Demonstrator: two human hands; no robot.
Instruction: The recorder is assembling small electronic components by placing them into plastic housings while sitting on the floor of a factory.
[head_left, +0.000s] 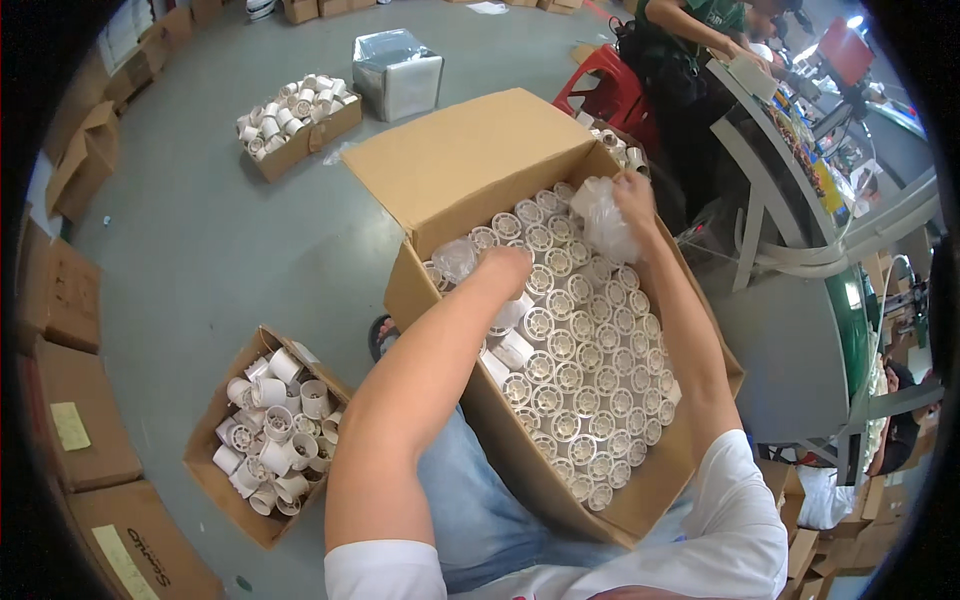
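Note:
A large open cardboard box (pixel 470 425) stands before me, packed with rows of white round plastic parts (pixel 568 375) whose spoked ends face up. Deep in its far right corner, my right hand (pixel 632 203) is closed on a bunched clear plastic bag (pixel 606 222). My left hand (pixel 506 270) is curled over the parts near the box's left side. Crumpled clear film (pixel 456 260) shows beside that hand and seems to run under it; its fingertips are hidden. A few white parts (pixel 513 350) lie on their sides below my left wrist.
Smaller boxes of loose white cylinders (pixel 280 425) stand at the lower left and far left (pixel 300 115). A film-wrapped carton (pixel 398 78) sits on the floor behind. At right are a workbench (pixel 760 130), a red stool (pixel 605 85) and a co-worker (pixel 690 30). Cartons (pixel 75 420) line the left.

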